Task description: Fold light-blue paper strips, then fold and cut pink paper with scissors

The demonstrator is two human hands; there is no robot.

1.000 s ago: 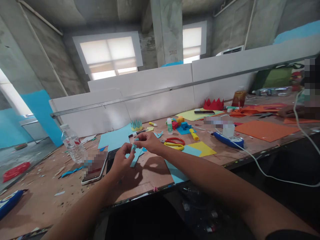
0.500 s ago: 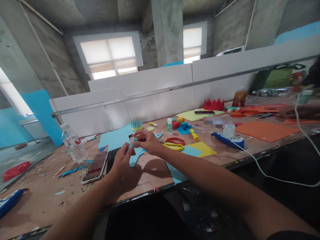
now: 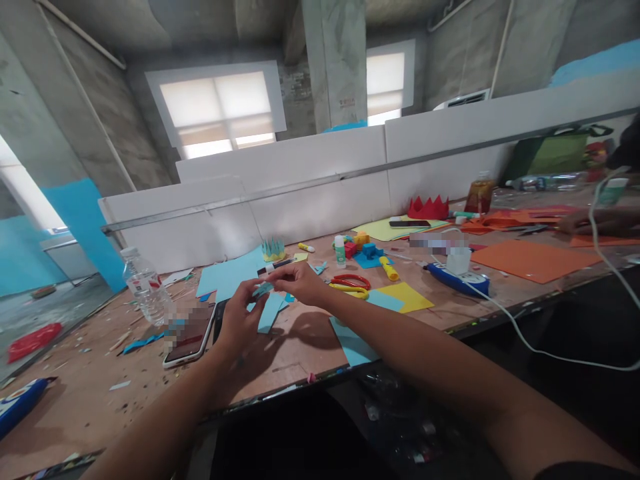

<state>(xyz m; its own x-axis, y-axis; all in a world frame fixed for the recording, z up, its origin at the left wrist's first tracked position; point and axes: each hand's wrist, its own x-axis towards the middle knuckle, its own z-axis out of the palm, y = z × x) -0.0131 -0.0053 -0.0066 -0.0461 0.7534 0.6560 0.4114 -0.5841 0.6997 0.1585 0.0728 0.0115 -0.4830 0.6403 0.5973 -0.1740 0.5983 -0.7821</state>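
My left hand (image 3: 241, 319) and my right hand (image 3: 299, 282) meet just above the wooden table (image 3: 100, 393), both pinching a small folded piece of light blue paper (image 3: 263, 289). Under them lies a blue paper strip (image 3: 270, 313) and a larger light blue sheet (image 3: 233, 275). A phone (image 3: 187, 339) lies just left of my left hand. Red and yellow scissors (image 3: 350, 285) rest to the right of my right hand.
A water bottle (image 3: 144, 285) stands at the left. A small blue paper crown (image 3: 273, 249), glue sticks (image 3: 339, 251), coloured paper blocks (image 3: 367, 252), yellow and orange sheets, a red paper crown (image 3: 427, 208) and a white cable (image 3: 530, 347) lie further right. Another person's hand (image 3: 590, 223) rests at the far right.
My hands have stayed together over the same spot. My right fingers shifted on the small blue paper piece, turning it from upright to lying flatter between both hands.
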